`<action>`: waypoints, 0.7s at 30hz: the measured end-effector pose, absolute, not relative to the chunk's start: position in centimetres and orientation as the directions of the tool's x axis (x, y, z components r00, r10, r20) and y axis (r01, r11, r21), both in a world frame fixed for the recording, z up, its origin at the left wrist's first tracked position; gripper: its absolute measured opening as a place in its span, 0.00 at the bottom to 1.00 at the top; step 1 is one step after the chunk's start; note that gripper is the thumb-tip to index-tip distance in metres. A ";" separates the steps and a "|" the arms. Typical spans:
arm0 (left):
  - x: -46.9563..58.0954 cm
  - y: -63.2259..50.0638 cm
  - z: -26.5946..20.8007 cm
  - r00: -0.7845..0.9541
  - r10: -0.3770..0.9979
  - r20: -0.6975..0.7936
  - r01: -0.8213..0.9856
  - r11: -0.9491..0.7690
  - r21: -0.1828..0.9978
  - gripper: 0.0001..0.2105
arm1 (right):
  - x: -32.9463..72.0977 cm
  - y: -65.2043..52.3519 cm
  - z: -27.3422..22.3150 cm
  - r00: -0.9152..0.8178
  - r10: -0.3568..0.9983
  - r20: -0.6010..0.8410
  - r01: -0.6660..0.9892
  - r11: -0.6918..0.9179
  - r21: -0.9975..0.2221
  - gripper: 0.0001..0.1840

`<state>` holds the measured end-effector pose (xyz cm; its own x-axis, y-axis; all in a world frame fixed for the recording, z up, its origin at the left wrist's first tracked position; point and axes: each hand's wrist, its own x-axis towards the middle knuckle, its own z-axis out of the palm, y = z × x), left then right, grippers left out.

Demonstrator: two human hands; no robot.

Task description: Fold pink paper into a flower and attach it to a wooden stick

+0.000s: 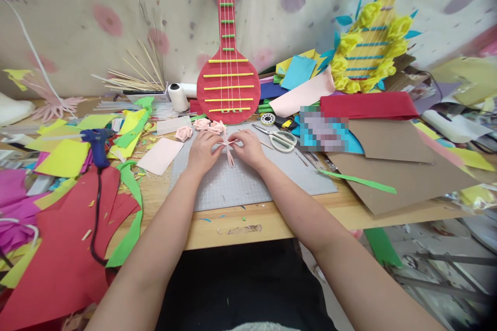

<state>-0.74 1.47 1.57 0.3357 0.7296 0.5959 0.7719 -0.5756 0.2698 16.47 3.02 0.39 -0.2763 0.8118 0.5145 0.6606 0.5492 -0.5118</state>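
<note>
Between my two hands is a small piece of pale pink crepe paper, gathered at its middle with folds fanning out below. My left hand pinches it from the left, thumb and fingers together. From the right, my right hand pinches the same piece. Both hands are just over the grey cutting mat. Several pink paper roses lie right behind my left hand. Beyond them a red paper lute with yellow and green bars leans on the wall. White-handled scissors lie right of my right hand.
At left are a blue glue gun with its cord, red paper and yellow sheets. Brown cardboard and a red roll lie at right. A yellow flowered lute stands behind. The table edge is near my body.
</note>
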 end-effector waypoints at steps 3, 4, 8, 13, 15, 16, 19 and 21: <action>-0.7 1.6 1.5 0.330 0.742 0.584 0.790 -0.556 0.260 0.08 | 16.5 2.8 0.5 -0.325 0.783 0.530 0.675 0.585 -0.449 0.07; -0.7 1.5 1.5 0.320 0.748 0.582 0.800 -0.542 0.257 0.08 | 16.6 2.7 0.6 -0.343 0.771 0.537 0.682 0.598 -0.422 0.07; -0.6 1.3 1.5 0.293 0.769 0.569 0.824 -0.504 0.257 0.09 | 16.5 2.5 1.1 -0.404 0.739 0.539 0.700 0.630 -0.337 0.09; -0.6 1.4 1.3 0.348 0.742 0.573 0.791 -0.560 0.245 0.08 | 16.5 2.7 1.0 -0.410 0.739 0.534 0.728 0.618 -0.296 0.10; -0.6 1.5 1.2 0.363 0.731 0.578 0.781 -0.577 0.239 0.08 | 16.5 2.8 0.8 -0.394 0.744 0.540 0.736 0.607 -0.299 0.10; -0.6 1.5 1.1 0.359 0.732 0.579 0.783 -0.574 0.239 0.08 | 16.5 2.9 0.7 -0.387 0.747 0.540 0.738 0.602 -0.304 0.11; -0.4 1.5 1.1 0.321 0.742 0.588 0.801 -0.544 0.249 0.08 | 16.6 3.0 0.6 -0.377 0.759 0.531 0.733 0.595 -0.330 0.11; -0.3 1.4 1.1 0.300 0.742 0.600 0.814 -0.527 0.245 0.08 | 16.5 2.9 0.7 -0.374 0.763 0.527 0.726 0.595 -0.346 0.10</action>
